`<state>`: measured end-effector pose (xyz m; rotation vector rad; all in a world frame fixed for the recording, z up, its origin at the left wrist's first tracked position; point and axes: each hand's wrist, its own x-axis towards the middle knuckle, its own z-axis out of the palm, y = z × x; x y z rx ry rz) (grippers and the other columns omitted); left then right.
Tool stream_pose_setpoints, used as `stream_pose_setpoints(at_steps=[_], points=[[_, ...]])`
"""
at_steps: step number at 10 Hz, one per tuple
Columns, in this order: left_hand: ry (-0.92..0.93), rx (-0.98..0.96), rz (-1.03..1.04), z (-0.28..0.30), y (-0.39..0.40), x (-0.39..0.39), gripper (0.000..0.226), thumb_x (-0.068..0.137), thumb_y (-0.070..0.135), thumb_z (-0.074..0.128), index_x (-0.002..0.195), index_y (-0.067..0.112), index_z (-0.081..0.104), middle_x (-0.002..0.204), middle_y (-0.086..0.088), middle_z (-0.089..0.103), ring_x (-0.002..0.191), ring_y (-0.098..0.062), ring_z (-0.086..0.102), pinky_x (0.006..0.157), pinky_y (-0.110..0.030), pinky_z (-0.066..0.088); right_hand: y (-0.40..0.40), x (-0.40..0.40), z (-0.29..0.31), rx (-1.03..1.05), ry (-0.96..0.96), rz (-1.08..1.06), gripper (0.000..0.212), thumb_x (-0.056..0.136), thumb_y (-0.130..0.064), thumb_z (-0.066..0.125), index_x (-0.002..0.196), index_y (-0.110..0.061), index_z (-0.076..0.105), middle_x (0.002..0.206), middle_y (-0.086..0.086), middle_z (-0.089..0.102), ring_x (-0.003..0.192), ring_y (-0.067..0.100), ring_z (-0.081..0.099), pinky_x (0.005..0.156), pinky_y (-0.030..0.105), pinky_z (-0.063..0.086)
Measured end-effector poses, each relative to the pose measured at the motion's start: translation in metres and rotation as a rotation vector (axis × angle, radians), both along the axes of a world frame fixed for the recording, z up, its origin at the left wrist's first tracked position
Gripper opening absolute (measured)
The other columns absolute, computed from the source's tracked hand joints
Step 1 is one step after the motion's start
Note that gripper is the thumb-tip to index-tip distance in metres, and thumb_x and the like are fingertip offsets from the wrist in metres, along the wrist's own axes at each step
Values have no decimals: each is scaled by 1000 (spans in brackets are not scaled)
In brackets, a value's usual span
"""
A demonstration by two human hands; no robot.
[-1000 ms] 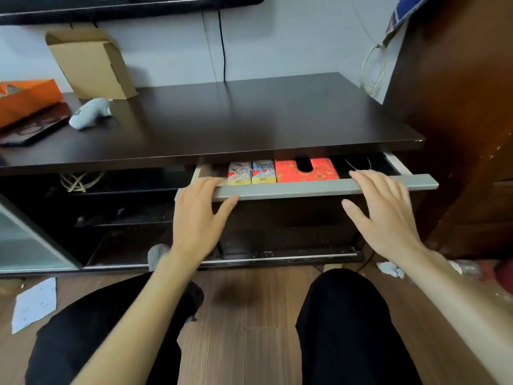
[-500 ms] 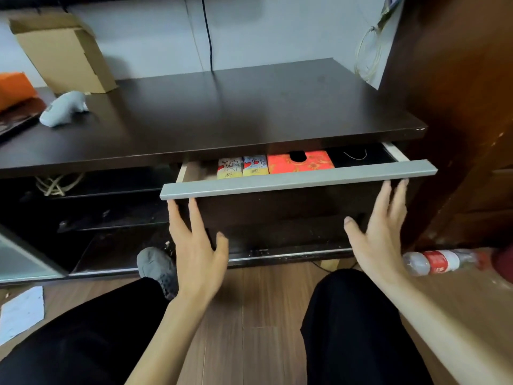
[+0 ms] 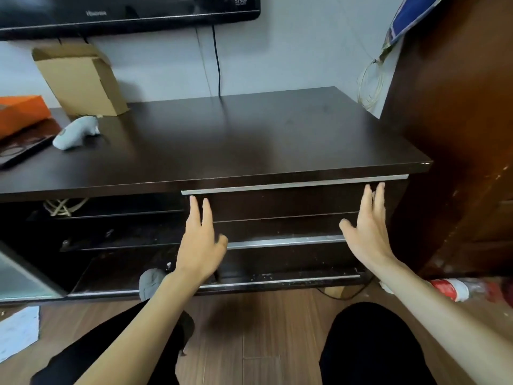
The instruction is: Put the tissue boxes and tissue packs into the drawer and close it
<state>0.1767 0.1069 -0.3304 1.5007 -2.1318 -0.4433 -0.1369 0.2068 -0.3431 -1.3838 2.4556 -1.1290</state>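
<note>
The dark drawer [image 3: 291,201] with a silver top rail sits flush under the cabinet top, shut. Its contents, the tissue boxes and packs, are hidden inside. My left hand [image 3: 201,240] rests flat against the drawer front at its left end, fingers spread and pointing up. At the right end of the drawer front is my right hand [image 3: 366,232], also flat with fingers up, reaching the rail. Neither hand holds anything.
On the dark cabinet top [image 3: 222,140] stand a cardboard box [image 3: 80,81], an orange box [image 3: 19,112] and a pale grey toy [image 3: 75,132]. A TV [image 3: 125,12] hangs above. A brown wooden wardrobe [image 3: 458,134] stands on the right, and a plastic bottle [image 3: 455,289] lies on the floor.
The drawer has slid in from partly open to fully shut, hiding the tissue boxes and packs. Both hands moved forward with it, palms on its front.
</note>
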Motion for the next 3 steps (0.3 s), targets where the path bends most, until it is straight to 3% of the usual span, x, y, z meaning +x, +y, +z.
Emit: stream_pose_setpoints(at_steps=[1,2,3], points=[[-113,150,-109,14,-8,8,79,96,24,56,160,22,10,169,-4,7,153,-24,12,117,-38,25,-4,-8,2,80,22,64,88,100,-13,63,166,-13,5,175,5,-6,160,25,-3,119,32,7],[-239,170,-117,35,-10,15,61,95,32,54,154,26,35,156,-1,41,140,-26,42,108,-43,41,0,-15,4,106,17,90,82,100,-12,61,165,-12,12,175,5,6,161,21,0,124,36,7],[-260,79,-55,57,7,33,29,93,38,50,117,35,67,111,5,72,103,-23,66,88,-40,53,29,-23,-8,88,-83,80,71,99,-12,63,161,-17,30,168,3,29,158,19,17,122,38,20]])
